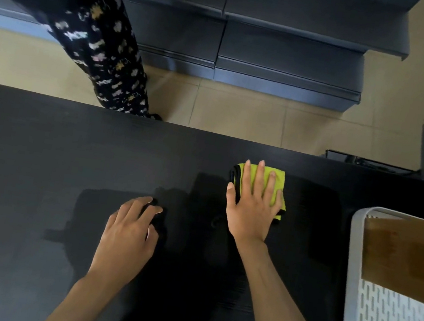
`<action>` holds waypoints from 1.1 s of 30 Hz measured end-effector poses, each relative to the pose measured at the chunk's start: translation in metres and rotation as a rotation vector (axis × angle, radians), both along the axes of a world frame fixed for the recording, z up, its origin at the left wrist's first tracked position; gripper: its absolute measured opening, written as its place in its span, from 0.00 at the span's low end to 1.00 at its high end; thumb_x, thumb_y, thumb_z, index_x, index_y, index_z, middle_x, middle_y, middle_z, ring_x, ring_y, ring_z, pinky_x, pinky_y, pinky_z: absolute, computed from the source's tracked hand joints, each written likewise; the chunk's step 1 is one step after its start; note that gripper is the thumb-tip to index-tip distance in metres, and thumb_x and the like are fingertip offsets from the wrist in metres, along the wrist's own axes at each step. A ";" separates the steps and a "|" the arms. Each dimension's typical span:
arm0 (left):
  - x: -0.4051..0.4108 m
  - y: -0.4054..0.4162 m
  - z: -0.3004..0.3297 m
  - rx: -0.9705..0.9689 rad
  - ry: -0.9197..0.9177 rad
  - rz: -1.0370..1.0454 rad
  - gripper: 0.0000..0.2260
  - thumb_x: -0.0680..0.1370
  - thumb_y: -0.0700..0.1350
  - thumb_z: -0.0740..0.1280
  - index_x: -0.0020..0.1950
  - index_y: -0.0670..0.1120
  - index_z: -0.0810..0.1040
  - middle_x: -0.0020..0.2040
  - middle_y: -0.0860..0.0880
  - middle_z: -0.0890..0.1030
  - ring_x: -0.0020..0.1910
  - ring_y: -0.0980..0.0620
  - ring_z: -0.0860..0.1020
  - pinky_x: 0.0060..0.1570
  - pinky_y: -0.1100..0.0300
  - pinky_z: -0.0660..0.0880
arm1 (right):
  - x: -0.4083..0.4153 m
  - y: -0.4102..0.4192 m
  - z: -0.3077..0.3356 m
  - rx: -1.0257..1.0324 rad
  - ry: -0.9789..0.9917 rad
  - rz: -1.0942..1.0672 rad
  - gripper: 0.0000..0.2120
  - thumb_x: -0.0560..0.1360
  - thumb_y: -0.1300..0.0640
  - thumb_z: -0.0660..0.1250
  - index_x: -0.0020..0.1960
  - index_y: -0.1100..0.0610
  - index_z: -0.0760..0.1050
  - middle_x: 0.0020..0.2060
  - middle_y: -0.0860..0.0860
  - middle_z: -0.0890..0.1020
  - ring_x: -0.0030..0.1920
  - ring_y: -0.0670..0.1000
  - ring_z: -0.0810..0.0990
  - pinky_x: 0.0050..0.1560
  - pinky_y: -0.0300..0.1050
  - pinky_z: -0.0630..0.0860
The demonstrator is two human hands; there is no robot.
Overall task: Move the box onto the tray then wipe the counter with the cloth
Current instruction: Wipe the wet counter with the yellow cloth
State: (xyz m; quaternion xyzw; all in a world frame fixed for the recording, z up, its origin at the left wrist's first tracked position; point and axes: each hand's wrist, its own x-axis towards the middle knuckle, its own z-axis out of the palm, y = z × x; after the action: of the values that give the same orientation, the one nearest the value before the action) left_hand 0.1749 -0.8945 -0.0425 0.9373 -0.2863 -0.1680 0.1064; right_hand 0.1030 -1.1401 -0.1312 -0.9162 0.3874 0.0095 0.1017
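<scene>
Pressing flat on the cloth (277, 187), the right hand (252, 207) lies palm down with fingers spread, pinning the folded yellow-green cloth with its black edge to the dark counter (38, 160), right of centre and toward the far edge. Left hand (127, 238) rests on the bare counter nearer the person, fingers loosely curled, gripping nothing. Box (409, 258), brown cardboard, sits on the white slotted tray (351, 307) at the counter's right end, its far side running out of view. Beyond the counter: a standing person's patterned trouser leg (104, 60) on the tiled floor (240, 112), dark drawer units (291, 53) behind.
</scene>
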 end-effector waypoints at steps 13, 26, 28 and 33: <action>0.072 0.155 0.000 -0.051 0.074 0.245 0.17 0.75 0.38 0.70 0.62 0.48 0.78 0.66 0.48 0.77 0.64 0.43 0.74 0.56 0.44 0.75 | 0.129 0.173 0.002 0.025 -0.023 0.080 0.32 0.85 0.37 0.48 0.85 0.45 0.47 0.86 0.51 0.50 0.84 0.60 0.52 0.80 0.67 0.52; 0.094 0.215 -0.002 -0.074 0.063 0.211 0.17 0.75 0.38 0.70 0.63 0.48 0.79 0.67 0.47 0.77 0.65 0.42 0.74 0.58 0.42 0.76 | 0.167 0.266 0.006 0.024 -0.026 0.253 0.30 0.85 0.36 0.49 0.85 0.43 0.50 0.85 0.50 0.54 0.84 0.58 0.53 0.81 0.66 0.53; 0.092 0.215 0.001 -0.085 0.063 0.190 0.18 0.75 0.38 0.70 0.64 0.48 0.78 0.67 0.48 0.77 0.65 0.43 0.74 0.58 0.43 0.76 | 0.151 0.275 0.005 0.016 -0.034 0.265 0.30 0.85 0.36 0.48 0.85 0.42 0.50 0.85 0.49 0.54 0.84 0.58 0.52 0.81 0.65 0.53; 0.083 0.215 0.009 -0.105 0.075 0.142 0.17 0.75 0.38 0.69 0.64 0.48 0.78 0.67 0.48 0.77 0.67 0.44 0.73 0.60 0.45 0.75 | 0.105 0.304 -0.001 0.018 -0.036 0.259 0.31 0.85 0.35 0.49 0.85 0.41 0.47 0.86 0.48 0.50 0.85 0.57 0.49 0.81 0.65 0.53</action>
State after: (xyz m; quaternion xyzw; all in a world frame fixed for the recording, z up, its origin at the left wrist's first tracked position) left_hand 0.2583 -0.6790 -0.0339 0.9414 -0.2234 -0.1798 0.1778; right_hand 0.2080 -0.8360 -0.1318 -0.9576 0.2640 0.0094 0.1149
